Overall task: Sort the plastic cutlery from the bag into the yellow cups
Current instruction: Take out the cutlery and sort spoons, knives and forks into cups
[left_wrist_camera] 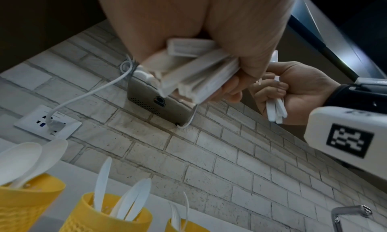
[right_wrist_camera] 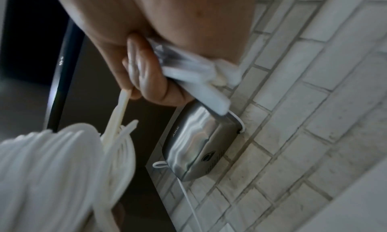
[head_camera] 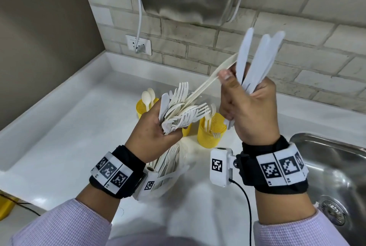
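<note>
Nearest, on the white counter (head_camera: 65, 126), the bag (head_camera: 168, 168) lies below the left hand (head_camera: 150, 136) with more cutlery in it. The left hand's grip is closed round a mixed bundle (head_camera: 182, 109) of forks, spoons and knives, and the right hand (head_camera: 251, 107) clamps a few white knives (head_camera: 255, 63) upright in curled fingers while thumb and forefinger pinch one cream handle (head_camera: 210, 79) sticking out of that bundle. The pieces look light, stiff, smooth and prone to tangle, so each is best taken by its bare handle end and drawn out lengthwise, then dropped into the yellow cups (head_camera: 211, 132) farther back.
</note>
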Available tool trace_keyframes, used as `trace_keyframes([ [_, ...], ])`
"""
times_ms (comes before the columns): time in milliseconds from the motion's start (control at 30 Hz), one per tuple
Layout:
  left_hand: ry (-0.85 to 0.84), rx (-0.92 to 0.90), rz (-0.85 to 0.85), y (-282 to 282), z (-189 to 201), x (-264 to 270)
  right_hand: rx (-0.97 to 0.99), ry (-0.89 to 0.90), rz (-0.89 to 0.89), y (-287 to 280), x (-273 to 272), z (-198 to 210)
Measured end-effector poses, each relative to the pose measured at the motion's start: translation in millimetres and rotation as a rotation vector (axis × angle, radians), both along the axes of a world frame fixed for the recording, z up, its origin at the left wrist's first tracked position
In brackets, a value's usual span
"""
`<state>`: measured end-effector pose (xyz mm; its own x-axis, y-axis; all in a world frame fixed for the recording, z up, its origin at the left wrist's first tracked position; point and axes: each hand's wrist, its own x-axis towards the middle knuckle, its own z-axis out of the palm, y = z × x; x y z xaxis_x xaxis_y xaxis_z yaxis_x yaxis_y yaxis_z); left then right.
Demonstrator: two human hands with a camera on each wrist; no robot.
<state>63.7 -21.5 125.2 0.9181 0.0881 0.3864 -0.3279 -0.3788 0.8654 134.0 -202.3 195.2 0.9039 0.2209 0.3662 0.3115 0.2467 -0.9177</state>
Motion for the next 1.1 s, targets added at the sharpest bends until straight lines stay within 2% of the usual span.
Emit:
trace_keyframes([
  [167, 0.020, -0.002, -0.016, 1, 0, -2, 0.346, 0.199, -0.011, 2, 6, 6],
  [267, 0.065, -0.029, -0.014, 2, -1, -1, 0.580, 0.436, 0.014, -5, 16, 2],
  [333, 0.065, -0.036, -0.018, 2, 0, -2, 0.729, 0.567, 0.102, -8, 19, 1],
  [433, 0.059, -0.042, -0.029, 2, 3, -2, 0.879, 0.631, 0.100, -8, 18, 5],
  [500, 0.067, -0.063, -0.042, 2, 4, -3, 0.880, 0.590, 0.028, -9, 14, 12],
  [567, 0.072, -0.066, -0.050, 4, 3, -3, 0.808, 0.462, 0.017, -9, 7, 23],
  [667, 0.072, -0.066, -0.051, 4, 3, -3, 0.582, 0.149, -0.060, -5, -6, 36],
  [767, 0.073, -0.075, -0.065, 4, 5, -3, 0.222, -0.253, -0.102, 2, -11, 35],
  [833, 0.095, -0.083, -0.100, 4, 6, -2, -0.095, -0.396, -0.086, 4, -9, 25],
  [867, 0.111, -0.087, -0.116, 5, 7, -3, -0.228, -0.388, -0.050, 5, -8, 19],
  [933, 0.148, -0.093, -0.141, 6, 7, -4, -0.367, -0.288, 0.068, 6, -8, 10],
  [1000, 0.179, -0.101, -0.171, 8, 7, -5, -0.396, -0.192, 0.175, 6, -9, 5],
  [1100, 0.211, -0.108, -0.203, 9, 7, -8, -0.420, -0.150, 0.242, 3, -6, 6],
])
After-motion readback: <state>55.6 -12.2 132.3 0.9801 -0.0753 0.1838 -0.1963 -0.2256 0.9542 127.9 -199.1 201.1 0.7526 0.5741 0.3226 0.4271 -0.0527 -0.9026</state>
